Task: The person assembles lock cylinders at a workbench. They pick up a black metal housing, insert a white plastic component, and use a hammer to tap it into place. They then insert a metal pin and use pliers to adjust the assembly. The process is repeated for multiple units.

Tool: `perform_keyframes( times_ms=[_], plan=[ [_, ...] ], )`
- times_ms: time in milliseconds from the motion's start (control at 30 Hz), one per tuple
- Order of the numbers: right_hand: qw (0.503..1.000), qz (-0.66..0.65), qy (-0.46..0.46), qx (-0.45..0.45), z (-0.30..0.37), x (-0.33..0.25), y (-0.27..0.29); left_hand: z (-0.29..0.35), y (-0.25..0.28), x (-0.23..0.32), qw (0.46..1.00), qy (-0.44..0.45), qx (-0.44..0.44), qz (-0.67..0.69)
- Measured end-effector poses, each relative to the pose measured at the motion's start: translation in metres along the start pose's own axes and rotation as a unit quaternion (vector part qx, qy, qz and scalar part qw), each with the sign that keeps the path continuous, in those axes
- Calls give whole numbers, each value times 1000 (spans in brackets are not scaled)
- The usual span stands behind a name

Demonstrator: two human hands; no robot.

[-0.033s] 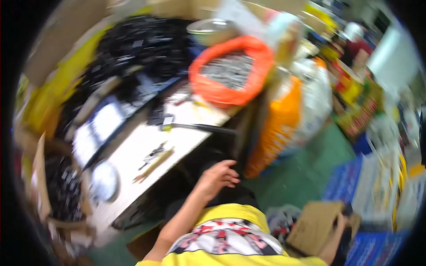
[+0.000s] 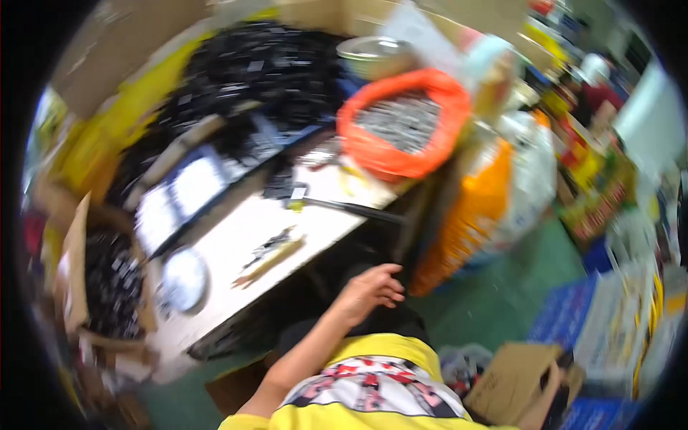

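My left hand [image 2: 369, 292] is over my lap, just off the front edge of the worktable [image 2: 236, 287]. Its fingers are loosely bent and apart, with nothing between them. Far down on the right, my right hand [image 2: 552, 378] is against the edge of a brown cardboard box [image 2: 512, 380]. Its fingers look curled, and a dark thing [image 2: 566, 360] shows beside them, blurred and partly hidden. On the table lie a small wooden-looking block with metal parts [image 2: 271, 259] and a black-handled tool [image 2: 351, 208], whose handle juts past the edge.
An orange-red bag of small grey pieces [image 2: 405, 168] stands on the table, near a heap of black parts [image 2: 251, 72]. A box of black parts [image 2: 111, 287] and a round pale lid [image 2: 185, 279] are at left. Full sacks [image 2: 473, 208] stand beside the table.
The view has swung left, so the table and its things sit farther right in the picture. My left hand keeps its loose pose; my right hand appears slightly lower by the box.
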State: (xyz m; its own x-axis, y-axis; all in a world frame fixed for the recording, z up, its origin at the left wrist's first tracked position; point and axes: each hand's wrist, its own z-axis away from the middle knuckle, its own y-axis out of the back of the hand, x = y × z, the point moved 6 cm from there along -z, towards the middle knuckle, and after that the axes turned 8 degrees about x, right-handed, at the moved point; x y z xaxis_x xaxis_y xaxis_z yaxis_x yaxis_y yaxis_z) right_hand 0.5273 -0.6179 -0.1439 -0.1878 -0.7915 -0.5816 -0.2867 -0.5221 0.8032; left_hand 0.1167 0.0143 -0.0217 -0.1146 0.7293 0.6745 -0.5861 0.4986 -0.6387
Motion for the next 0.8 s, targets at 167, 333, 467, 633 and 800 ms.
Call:
perform_keyframes(
  times_ms=[167,333,467,633,800],
  plan=[
    [962,239,108,73,13,-104,2,12,16,11,998,-54,19,18],
    [917,70,393,-1,148,-341,-86,43,44,40,987,-128,99,20],
    [752,-210,611,-130,341,-520,-82,75,65,71,964,-199,179,-6],
    [588,-264,741,-189,502,-635,-96,134,110,108,889,-307,338,-30],
    [547,-183,787,-219,560,-661,-132,165,139,141,708,-430,494,-263]
  ],
)
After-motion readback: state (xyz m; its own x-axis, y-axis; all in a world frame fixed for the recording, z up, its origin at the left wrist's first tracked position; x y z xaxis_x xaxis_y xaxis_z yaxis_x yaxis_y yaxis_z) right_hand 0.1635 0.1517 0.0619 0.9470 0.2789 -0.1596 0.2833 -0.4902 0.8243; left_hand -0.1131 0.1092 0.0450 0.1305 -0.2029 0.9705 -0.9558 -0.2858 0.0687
